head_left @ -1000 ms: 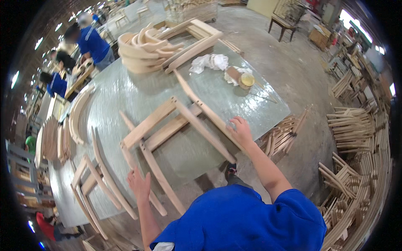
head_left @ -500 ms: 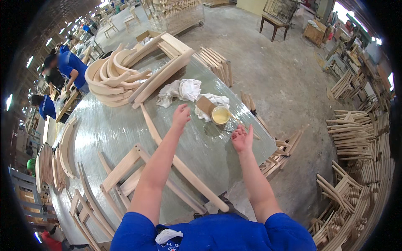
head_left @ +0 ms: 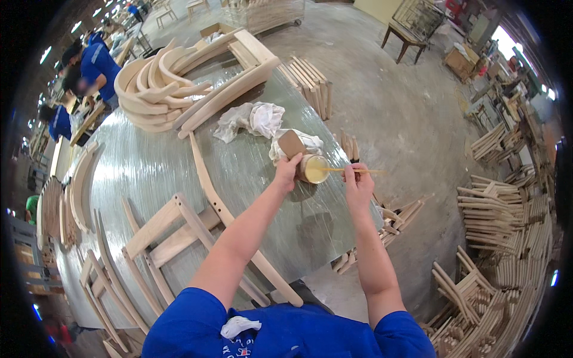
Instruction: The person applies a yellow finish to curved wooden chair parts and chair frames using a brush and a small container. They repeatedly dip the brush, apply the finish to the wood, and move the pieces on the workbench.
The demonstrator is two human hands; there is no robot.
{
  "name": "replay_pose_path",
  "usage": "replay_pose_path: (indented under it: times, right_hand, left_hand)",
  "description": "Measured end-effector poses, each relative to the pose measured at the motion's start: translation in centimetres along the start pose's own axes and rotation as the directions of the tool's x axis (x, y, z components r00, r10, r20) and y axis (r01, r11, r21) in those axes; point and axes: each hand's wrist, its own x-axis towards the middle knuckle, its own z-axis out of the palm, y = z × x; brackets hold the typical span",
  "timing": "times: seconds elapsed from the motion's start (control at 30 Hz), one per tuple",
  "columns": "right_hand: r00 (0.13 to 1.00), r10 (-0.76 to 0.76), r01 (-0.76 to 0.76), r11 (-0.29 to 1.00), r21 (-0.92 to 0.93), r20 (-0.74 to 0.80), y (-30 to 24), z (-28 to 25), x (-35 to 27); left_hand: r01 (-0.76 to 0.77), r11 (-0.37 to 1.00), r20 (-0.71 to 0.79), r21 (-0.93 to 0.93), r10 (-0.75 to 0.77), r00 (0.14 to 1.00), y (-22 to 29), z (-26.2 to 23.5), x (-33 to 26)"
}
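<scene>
My left hand [head_left: 287, 172] is closed around the left side of a small clear jar [head_left: 305, 171] with pale yellow stuff [head_left: 316, 170] in it. The jar tilts a little to the right. Between the fingers of my right hand [head_left: 359, 184] is a thin wooden stick [head_left: 335, 169], level, its left end inside the jar's mouth; that tip is hidden in the yellow stuff. A flat brown pad [head_left: 291, 143] lies just beyond my left fingertips, on a crumpled white cloth [head_left: 310, 141]. Another white rag [head_left: 253, 119] is bunched farther left.
The table [head_left: 161, 161] under me is wrapped in clear film. Curved wooden chair parts [head_left: 156, 95] are piled at its far left, chair frames [head_left: 170, 230] at the near left. A long wooden leg [head_left: 206, 179] lies beside my left arm. Wooden parts [head_left: 495, 209] are stacked on the right.
Both hands were open and apart from the jar. My left hand has moved right and taken hold of the jar; my right has gripped the stick. The jar has shifted nearer.
</scene>
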Motion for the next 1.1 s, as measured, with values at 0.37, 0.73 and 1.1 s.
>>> replay_pose_path:
  times: [0.37, 0.73, 1.1]
  right_hand:
    - [0.882, 0.053, -0.035, 0.998, -0.047, 0.469, -8.5, 8.1, -9.7]
    - [0.649, -0.06, -0.148, 0.968, 0.203, 0.758, -18.3, 23.0, -27.1]
    - [0.305, 0.169, -0.767, 0.627, 0.137, 0.937, -19.2, 30.4, -35.0]
  left_hand:
    - [0.076, 0.965, -0.101, -0.25, -0.104, 0.99, 5.1, -10.0, -20.1]
    - [-0.498, 0.844, -0.545, -0.201, 0.326, 0.772, 7.2, -28.3, -44.3]
    - [-0.653, 0.675, -0.677, -0.343, 0.304, 0.67, 7.7, -34.3, -53.6]
